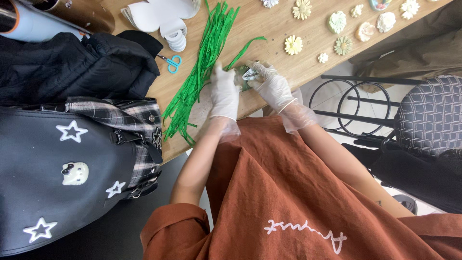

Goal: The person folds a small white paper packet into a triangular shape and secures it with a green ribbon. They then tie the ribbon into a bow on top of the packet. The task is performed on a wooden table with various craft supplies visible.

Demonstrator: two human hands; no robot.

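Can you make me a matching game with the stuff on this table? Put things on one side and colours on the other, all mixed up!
Things:
1. scissors
2. paper strips
3. bag
4. gloves on the left hand and right hand

Colours:
A. green
B. white
C. blue handles
D. black with white stars

Pairs: 1-C, 2-A, 3-D, 4-B

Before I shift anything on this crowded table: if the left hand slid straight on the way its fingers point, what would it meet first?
Most likely the bundle of green strips, which lies just beyond the left hand and already seems to touch its fingertips. Height above the table is hard to judge.
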